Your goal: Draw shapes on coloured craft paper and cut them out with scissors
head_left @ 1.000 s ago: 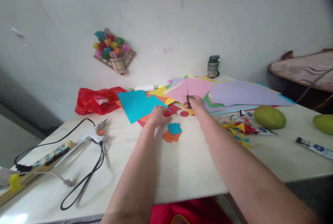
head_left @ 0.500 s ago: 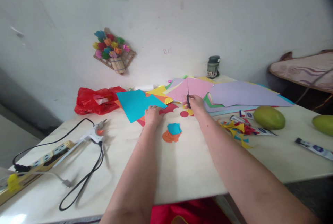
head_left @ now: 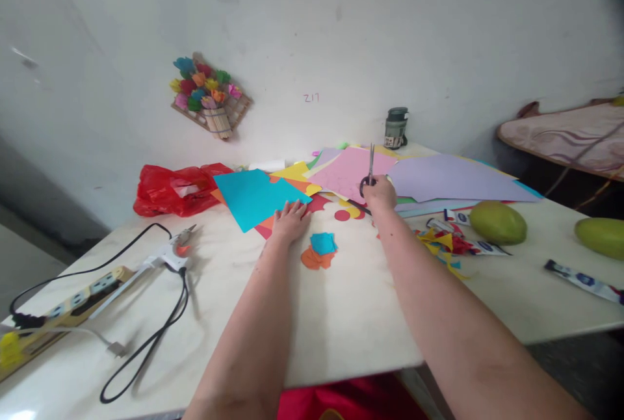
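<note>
Scissors [head_left: 371, 171] are gripped by the right hand [head_left: 381, 194], right of blue paper [head_left: 253, 196] touched by the spread left hand [head_left: 290, 221] — cutting seemingly paused, paper needing steadying.

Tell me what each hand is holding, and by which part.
The right hand holds the scissors by their dark handles, blades pointing away. The left hand lies spread at the blue sheet's corner, apparently gripping nothing.
</note>
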{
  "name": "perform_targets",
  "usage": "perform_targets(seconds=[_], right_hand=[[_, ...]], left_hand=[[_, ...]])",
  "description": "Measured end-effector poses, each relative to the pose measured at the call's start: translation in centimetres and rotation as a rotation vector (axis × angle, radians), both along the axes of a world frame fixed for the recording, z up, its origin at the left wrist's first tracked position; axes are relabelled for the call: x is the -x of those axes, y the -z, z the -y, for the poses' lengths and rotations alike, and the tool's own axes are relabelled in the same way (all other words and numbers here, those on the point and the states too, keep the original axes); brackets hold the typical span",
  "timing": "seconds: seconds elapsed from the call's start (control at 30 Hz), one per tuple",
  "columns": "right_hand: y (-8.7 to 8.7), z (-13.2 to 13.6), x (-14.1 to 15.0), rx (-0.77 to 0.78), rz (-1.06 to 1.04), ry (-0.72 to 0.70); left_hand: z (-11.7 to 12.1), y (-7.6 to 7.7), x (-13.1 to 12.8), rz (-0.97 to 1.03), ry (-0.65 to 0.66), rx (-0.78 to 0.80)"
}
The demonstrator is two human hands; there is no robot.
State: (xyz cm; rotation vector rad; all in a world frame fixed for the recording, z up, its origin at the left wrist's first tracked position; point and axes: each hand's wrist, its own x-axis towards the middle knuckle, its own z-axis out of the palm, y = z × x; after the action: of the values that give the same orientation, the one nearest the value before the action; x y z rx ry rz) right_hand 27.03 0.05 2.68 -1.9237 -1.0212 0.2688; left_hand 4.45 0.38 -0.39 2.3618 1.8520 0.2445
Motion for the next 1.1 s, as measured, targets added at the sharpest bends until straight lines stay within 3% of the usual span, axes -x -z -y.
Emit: perform_targets(seconds=[0.17, 0.3, 0.53, 0.8, 0.9, 1.0, 1.1], right_hand=[[-0.2, 0.4, -0.1, 0.097, 0.147, 0.023], [-0.3, 0.5, -0.3, 0.236, 0.284, 0.028], [0.5, -0.1, -0.6, 0.309, 0.228, -0.041], [2.1, -1.6, -0.9, -0.027, -0.029, -0.033], [1.8, -1.9, 0.0, -0.302, -0.403, -0.076], [1.1, -1.7, 1.0, -0.464, -0.809, -0.247], [0.6, -1.1, 1.8, -0.486, -0.994, -0.487]], left_hand=[[0.0, 0.1, 0.1, -0.013, -0.043, -0.002], [-0.2, 0.2, 0.1, 0.033, -0.043, -0.109], [-0.3, -0.1, -1.2, 0.210, 0.022, -0.272], [-0.4, 0.0, -1.7, 0.477, 0.099, -0.309], [-0.3, -0.3, -1.8, 0.665, 0.061, -0.295], [0.1, -0.8, -2.2, 0.950, 0.012, -0.112], [0.4, -1.2, -2.7, 1.359, 0.010, 0.203]])
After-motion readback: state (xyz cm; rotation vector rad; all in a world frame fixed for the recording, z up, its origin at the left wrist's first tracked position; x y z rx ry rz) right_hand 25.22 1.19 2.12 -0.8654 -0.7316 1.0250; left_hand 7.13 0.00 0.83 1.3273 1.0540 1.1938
